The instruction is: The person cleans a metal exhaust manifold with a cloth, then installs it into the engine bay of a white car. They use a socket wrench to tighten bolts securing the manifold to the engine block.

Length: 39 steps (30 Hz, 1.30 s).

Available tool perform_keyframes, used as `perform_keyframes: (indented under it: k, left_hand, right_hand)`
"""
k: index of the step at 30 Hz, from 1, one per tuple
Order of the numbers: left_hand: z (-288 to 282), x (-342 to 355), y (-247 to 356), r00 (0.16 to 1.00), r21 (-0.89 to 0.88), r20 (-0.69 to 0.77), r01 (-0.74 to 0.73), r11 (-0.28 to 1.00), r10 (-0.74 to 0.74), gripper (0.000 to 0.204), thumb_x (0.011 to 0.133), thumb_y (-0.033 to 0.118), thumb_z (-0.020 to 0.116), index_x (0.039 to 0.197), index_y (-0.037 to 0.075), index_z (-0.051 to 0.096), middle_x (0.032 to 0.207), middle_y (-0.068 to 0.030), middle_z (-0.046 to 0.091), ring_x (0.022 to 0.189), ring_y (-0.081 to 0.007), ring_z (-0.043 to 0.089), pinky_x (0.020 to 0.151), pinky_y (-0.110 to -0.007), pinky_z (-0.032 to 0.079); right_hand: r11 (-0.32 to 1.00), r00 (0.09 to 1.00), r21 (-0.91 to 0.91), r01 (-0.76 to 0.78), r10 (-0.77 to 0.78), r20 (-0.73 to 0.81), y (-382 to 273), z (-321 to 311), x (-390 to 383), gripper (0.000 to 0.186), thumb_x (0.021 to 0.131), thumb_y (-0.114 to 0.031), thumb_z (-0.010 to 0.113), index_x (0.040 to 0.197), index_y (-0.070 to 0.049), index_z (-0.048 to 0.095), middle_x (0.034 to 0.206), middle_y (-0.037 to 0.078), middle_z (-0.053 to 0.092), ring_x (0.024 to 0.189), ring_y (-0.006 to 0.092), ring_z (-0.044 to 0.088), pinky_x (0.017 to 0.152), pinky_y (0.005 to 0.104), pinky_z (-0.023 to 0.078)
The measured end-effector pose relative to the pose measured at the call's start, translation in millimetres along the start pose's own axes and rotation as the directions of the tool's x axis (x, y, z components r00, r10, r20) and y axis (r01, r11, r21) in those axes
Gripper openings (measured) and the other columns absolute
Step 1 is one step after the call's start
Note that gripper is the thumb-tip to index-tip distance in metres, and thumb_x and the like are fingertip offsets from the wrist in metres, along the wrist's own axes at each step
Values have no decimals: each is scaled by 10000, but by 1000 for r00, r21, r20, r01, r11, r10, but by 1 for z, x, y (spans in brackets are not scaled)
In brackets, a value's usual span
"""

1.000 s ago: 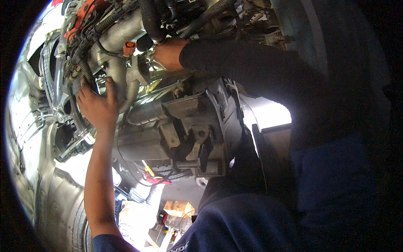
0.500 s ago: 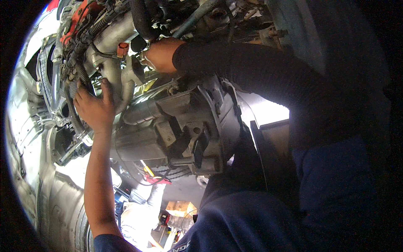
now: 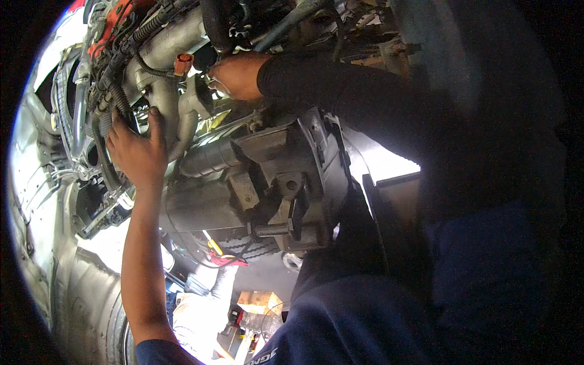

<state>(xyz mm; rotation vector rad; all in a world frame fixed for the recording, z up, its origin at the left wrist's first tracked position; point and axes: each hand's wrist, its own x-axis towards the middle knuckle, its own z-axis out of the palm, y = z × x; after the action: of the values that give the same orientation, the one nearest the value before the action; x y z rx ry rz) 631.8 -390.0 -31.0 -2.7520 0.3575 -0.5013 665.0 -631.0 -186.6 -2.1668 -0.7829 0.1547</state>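
Note:
My left hand (image 3: 139, 149) lies against the engine, thumb and fingers apart, beside a ribbed black wiring conduit (image 3: 120, 100) and the curved grey metal pipes (image 3: 163, 103) of a manifold. Its fingertips pass partly behind the conduit. My right hand (image 3: 240, 76), at the end of a black sleeve, reaches in from the right with its fingers curled, just below a thick black hose (image 3: 216, 24). A small pale, shiny bit shows at its fingertips; what it grips is hidden. An orange-red connector (image 3: 184, 64) on a thin ribbed lead sits between the two hands.
Below my hands hangs a large grey metal housing (image 3: 243, 188) with a bracket (image 3: 292, 210). Pale body panels (image 3: 45, 225) curve along the left side. Under the engine, a person in light clothing (image 3: 198, 319) is at the bottom, near a wooden block (image 3: 260, 301).
My right hand has shifted slightly right and its forearm lower. The round black part beside its fingers is now less visible. My left hand stays in place; the view has moved a little.

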Motion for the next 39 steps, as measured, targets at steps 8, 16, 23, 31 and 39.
perform_keyframes:
  k: [8,16,23,31,39]
  left_hand:
    - [1,0,-1,1000,-9,13,1,1000,-1,842,968,572,687,1444,-106,533,1289,-317,632,1236,-494,567,1089,-547,420]
    - [5,-2,-5,998,24,0,-55,998,55,834,990,564,663,1451,-117,523,1284,-307,634,1238,-484,569,1094,-536,406]
    - [3,0,-1,999,8,52,-14,1000,13,818,994,558,651,1455,-105,524,1297,-300,628,1240,-490,558,1099,-542,397]
    - [4,-1,-2,999,-16,9,-45,999,45,832,996,572,642,1456,-112,525,1310,-313,625,1258,-495,554,1113,-543,394]
    - [6,-1,-5,999,9,32,-23,1000,22,827,996,571,638,1447,-113,529,1323,-323,614,1253,-503,549,1110,-540,400]
  right_hand:
    - [969,975,-110,-220,222,0,-18,-15,-25,331,1094,-329,546,1268,-98,707,999,202,766,948,406,752,881,552,594]
    - [989,997,120,-81,81,8,7,-9,-6,408,1084,-410,573,1120,-44,751,967,233,755,923,427,741,888,541,581]
    - [980,991,149,-132,128,35,8,-8,-7,458,1092,-421,555,1059,-8,752,947,242,744,956,423,737,896,534,562]
    - [955,979,231,-184,157,132,5,-8,-3,464,1083,-437,567,1138,-13,745,991,235,755,981,411,739,912,524,563]
    - [906,959,334,-258,196,206,12,-6,3,526,1049,-536,584,1210,-70,768,1092,199,775,1044,362,741,944,492,552]
